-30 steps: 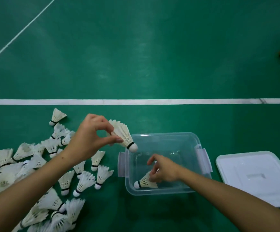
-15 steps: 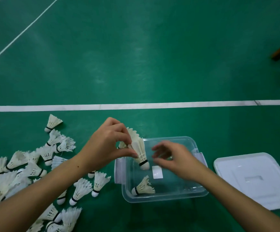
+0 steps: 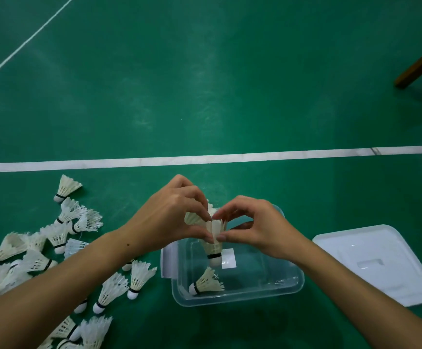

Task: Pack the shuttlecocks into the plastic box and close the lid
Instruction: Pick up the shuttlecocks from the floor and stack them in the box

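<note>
Both hands pinch one shuttlecock by its feathers above the plastic box: the left hand holds it between thumb and fingertips on its left side, the right hand between thumb and forefinger on its right side. The shuttlecock hangs cork-down over the open box, its cork near a small white label on the box floor.

The surface is a green sports court floor with a broad white line running across it and a thinner white line slanting at the upper left. A brown wooden leg enters at the upper right. The white lid lies flat on the floor just right of the box, apart from it. Left of the box lies a scattered heap of loose shuttlecocks. Inside the clear box a second shuttlecock lies on its side near the front wall.

The label is blank as far as can be seen; no writing is readable anywhere.

Half a second ago only the left hand held the shuttlecock while the right hand was open beside it; now the right hand has closed on the feathers too, and the shuttlecock stands more upright over the box.
</note>
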The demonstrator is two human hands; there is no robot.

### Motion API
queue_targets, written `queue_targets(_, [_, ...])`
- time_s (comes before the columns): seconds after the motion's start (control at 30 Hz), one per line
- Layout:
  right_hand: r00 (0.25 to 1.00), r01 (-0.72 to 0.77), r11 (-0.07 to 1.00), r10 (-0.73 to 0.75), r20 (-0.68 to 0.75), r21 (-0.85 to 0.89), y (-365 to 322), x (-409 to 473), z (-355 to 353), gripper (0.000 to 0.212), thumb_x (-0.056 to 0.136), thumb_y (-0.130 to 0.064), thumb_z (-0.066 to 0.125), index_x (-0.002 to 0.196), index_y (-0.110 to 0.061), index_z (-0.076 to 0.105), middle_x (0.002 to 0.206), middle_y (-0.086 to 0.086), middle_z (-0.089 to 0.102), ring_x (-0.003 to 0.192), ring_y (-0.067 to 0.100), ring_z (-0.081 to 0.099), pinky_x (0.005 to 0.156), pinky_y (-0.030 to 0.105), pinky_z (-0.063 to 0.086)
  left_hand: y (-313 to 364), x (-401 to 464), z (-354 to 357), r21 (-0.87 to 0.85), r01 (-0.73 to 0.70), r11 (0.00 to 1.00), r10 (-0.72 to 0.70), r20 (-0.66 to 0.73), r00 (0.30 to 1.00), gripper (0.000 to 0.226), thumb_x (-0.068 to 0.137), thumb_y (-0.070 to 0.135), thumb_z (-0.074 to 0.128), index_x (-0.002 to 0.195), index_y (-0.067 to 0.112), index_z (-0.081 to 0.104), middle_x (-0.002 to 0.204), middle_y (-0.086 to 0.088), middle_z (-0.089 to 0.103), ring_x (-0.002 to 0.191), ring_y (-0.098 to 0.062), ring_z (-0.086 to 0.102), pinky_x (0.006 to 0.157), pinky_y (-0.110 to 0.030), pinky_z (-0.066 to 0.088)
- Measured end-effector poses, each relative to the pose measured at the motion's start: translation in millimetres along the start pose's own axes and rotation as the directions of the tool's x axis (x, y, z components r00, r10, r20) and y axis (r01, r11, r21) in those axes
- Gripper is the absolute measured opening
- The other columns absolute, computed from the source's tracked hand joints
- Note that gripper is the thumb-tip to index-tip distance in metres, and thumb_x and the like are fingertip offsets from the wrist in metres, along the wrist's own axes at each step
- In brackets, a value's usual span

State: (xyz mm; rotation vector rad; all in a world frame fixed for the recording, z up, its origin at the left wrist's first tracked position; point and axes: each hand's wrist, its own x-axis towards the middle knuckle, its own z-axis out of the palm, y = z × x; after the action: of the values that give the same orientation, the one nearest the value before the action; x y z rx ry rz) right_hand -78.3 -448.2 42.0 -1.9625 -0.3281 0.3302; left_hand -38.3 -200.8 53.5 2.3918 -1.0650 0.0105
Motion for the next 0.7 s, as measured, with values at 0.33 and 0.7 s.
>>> queue_targets(0.33, [0.987,-0.157,0.888,0.158,-0.033,-0.432,40,-25,-22,0.017,0.088,-0.030,0.083,0.081,-0.025,0.068,0.075,-0.008,0.072,0.075,0.010,0.069,0.074,0.034,0.059,-27,-21,-12,-0.056,0.187,0.981,-0.195,-0.217,0.957,0.022,0.090,0.039,0.068,0.107,0.034,0.081,0.099,0.017,0.071,0.096,-0.020,0.053,0.081,-0.034,0.049])
queue_targets(0.7, [0.853,-0.346,0.735,0.505,0.131,-0.583,87,-12,25,0.019,0.087,-0.020,0.085,0.078,-0.015,0.069,0.068,-0.003,0.069,0.056,0.011,0.067,0.060,0.025,0.058,-28,-40,-5,0.015,0.133,0.991,-0.123,-0.289,0.949,0.017,0.097,0.037,0.068,0.103,0.030,0.082,0.096,0.017,0.073,0.101,-0.023,0.054,0.081,-0.045,0.049])
